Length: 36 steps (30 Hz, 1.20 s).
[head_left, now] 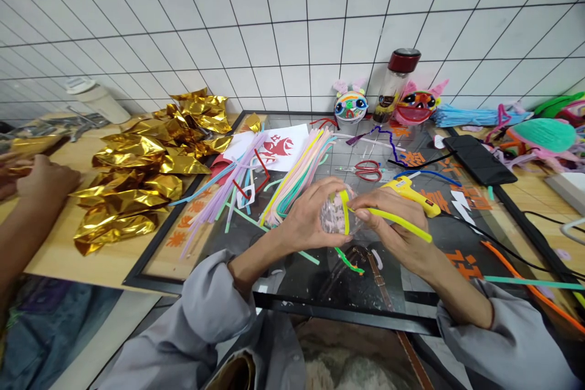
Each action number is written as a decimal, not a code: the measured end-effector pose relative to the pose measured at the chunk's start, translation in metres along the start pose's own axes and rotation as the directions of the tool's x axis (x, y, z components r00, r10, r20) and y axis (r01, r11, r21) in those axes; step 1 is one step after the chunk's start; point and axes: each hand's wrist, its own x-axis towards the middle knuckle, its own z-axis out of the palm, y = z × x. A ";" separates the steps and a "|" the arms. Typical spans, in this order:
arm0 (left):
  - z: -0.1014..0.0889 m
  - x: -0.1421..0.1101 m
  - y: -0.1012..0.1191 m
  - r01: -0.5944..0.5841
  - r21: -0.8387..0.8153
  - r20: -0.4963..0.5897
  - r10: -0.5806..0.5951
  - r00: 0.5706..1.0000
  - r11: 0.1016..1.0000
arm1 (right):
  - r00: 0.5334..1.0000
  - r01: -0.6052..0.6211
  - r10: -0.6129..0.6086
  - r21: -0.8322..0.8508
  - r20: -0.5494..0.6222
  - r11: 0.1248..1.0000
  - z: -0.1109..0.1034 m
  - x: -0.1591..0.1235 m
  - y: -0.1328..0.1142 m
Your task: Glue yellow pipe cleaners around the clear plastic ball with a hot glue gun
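Observation:
My left hand (pixel 304 213) is closed round a clear plastic ball (pixel 331 216) with patches of pale pink on it. A strip of yellow pipe cleaner (pixel 402 223) runs down the ball's face, and its loose end sticks out to the right. Between the thumb and fingers of my right hand (pixel 397 219) that pipe cleaner is pinched against the ball. Just beyond the right hand lies a yellow hot glue gun (pixel 414 194). Red-handled scissors (pixel 368 170) rest farther back. A bundle of pastel pipe cleaners (pixel 299 173) lies behind my left hand.
Crumpled gold foil (pixel 150 164) covers the table at left, near another person's hand (pixel 46 180). Two decorated animal-face balls, one of them a white ball (pixel 351 106), stand by the wall with a glass bottle (pixel 390 88). A black phone (pixel 479 159) and cords lie at right.

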 end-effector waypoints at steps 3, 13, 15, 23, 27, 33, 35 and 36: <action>0.000 0.000 0.000 0.006 -0.010 -0.008 -0.006 1.000 1.000 | 1.000 -0.014 0.014 -0.005 0.001 1.000 0.000 0.000 -0.001; 0.000 -0.001 -0.003 0.004 -0.006 0.017 -0.004 1.000 1.000 | 0.999 -0.037 0.037 0.000 -0.010 0.999 0.000 0.001 -0.001; -0.001 -0.001 -0.003 0.003 -0.010 0.014 -0.003 1.000 1.000 | 0.999 -0.051 0.051 0.008 -0.012 0.999 0.000 0.002 -0.001; -0.003 0.002 0.001 0.043 -0.036 0.007 -0.043 0.999 0.998 | 0.991 -0.135 0.134 0.017 0.011 0.991 -0.005 0.006 -0.002; -0.004 0.005 0.006 0.146 -0.115 0.018 -0.145 0.989 0.983 | 0.981 -0.193 0.192 0.063 0.021 0.979 -0.007 0.007 -0.001; -0.005 0.006 0.008 0.350 -0.217 0.049 -0.348 0.936 0.911 | 0.977 -0.212 0.213 0.070 -0.010 0.975 -0.011 0.009 0.005; -0.005 0.005 0.007 0.409 -0.235 0.071 -0.404 0.912 0.882 | 0.976 -0.216 0.218 0.060 -0.023 0.975 -0.014 0.011 0.009; -0.005 0.005 0.006 0.429 -0.248 0.082 -0.422 0.903 0.869 | 0.974 -0.223 0.225 0.059 -0.032 0.973 -0.016 0.012 0.012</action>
